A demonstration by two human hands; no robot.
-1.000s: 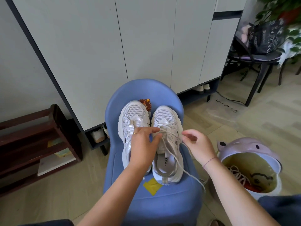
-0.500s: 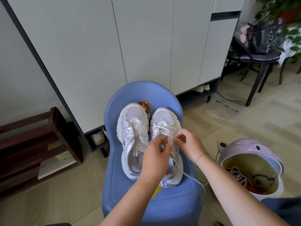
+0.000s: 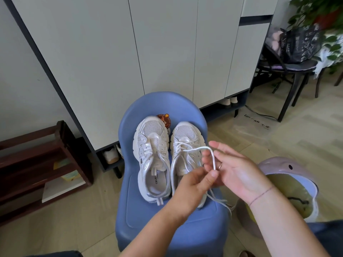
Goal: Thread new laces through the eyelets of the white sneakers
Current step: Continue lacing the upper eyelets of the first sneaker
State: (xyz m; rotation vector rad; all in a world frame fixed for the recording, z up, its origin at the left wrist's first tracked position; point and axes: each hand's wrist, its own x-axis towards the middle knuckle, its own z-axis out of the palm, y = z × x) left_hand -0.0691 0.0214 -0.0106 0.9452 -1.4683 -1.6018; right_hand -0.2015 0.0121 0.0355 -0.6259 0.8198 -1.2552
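White lace (image 3: 200,148) in pinch of left hand (image 3: 193,188), right hand (image 3: 239,173) spread open alongside, over sneaker (image 3: 187,134) by stool (image 3: 213,221) edge.

Left hand (image 3: 194,184) curled, thumb and forefinger pinching the lace (image 3: 213,158). Right hand (image 3: 239,171) palm-up, fingers (image 3: 219,145) spread, relaxed. Both forearms extended forward.

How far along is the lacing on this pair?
Partly done: the right-side sneaker has lace crossed through its front eyelets. In hand: the left hand pinches that lace, looped across the fingers of the right hand. Left: seemingly its upper eyelets, and the other sneaker, which shows no lace.
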